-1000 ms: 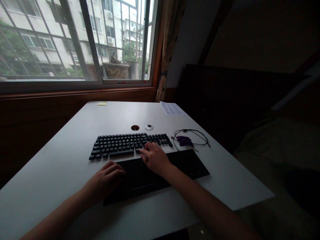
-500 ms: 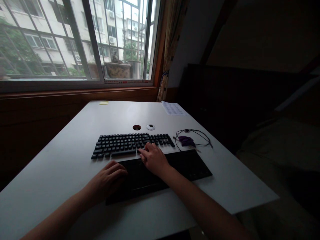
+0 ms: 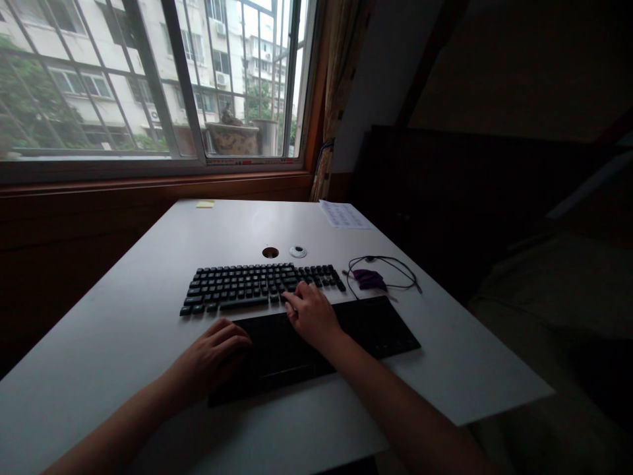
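Loose black keycaps point(image 3: 232, 284) lie in keyboard rows on the white table. In front of them sits a black keyboard base point(image 3: 366, 323), set at a slight angle, its surface too dark to make out in detail. My left hand point(image 3: 220, 346) is closed over the base's left end, fingers curled at the edge. My right hand point(image 3: 311, 313) reaches across the base, and its thumb and index finger pinch a keycap at the bottom row, right of the long spacebar cap point(image 3: 244, 303). The pinched keycap is mostly hidden by the fingers.
Right of the keycaps lie a coiled black cable point(image 3: 408, 270) and a purple cloth-like item point(image 3: 368, 280). Behind are a round table hole point(image 3: 270, 253) and its white cover point(image 3: 298, 251). Printed paper point(image 3: 345, 215) and a yellow note point(image 3: 205, 204) lie at the far edge.
My right hand has shifted slightly right along the bottom row of keycaps. A small keycap now shows where its fingertips were. My left hand has stayed on the base.
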Demonstrator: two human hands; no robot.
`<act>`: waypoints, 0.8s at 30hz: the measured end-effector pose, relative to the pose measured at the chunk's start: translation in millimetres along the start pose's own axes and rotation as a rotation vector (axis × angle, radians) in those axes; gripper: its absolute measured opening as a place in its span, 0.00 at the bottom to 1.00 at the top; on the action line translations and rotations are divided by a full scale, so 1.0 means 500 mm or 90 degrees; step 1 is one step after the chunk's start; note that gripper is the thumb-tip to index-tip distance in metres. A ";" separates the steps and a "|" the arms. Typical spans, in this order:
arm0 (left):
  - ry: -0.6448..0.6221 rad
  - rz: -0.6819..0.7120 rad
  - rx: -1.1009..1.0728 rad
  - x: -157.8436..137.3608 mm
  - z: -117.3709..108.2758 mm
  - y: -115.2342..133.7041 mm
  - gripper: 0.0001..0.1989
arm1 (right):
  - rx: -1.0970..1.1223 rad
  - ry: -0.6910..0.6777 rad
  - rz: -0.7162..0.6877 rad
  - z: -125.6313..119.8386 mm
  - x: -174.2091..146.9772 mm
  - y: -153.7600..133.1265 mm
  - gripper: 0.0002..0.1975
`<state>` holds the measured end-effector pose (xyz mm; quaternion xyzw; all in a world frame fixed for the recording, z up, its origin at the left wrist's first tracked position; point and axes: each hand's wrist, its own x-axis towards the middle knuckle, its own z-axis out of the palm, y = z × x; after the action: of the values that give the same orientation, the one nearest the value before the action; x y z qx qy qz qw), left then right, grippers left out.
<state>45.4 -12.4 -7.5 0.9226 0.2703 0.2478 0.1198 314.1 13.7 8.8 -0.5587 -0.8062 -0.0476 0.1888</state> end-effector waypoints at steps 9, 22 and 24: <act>0.009 0.004 0.007 0.002 -0.003 0.004 0.08 | 0.000 -0.007 -0.008 -0.004 0.003 -0.003 0.14; 0.012 0.002 0.004 0.000 -0.001 -0.001 0.08 | -0.026 0.014 0.038 -0.014 -0.007 0.028 0.14; 0.022 0.008 0.008 0.000 -0.001 -0.002 0.08 | -0.026 0.009 0.032 -0.010 -0.007 0.026 0.14</act>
<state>44.6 -11.7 -7.5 0.9206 0.2679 0.2627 0.1080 328.4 13.9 10.5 -0.5819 -0.7896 -0.0634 0.1839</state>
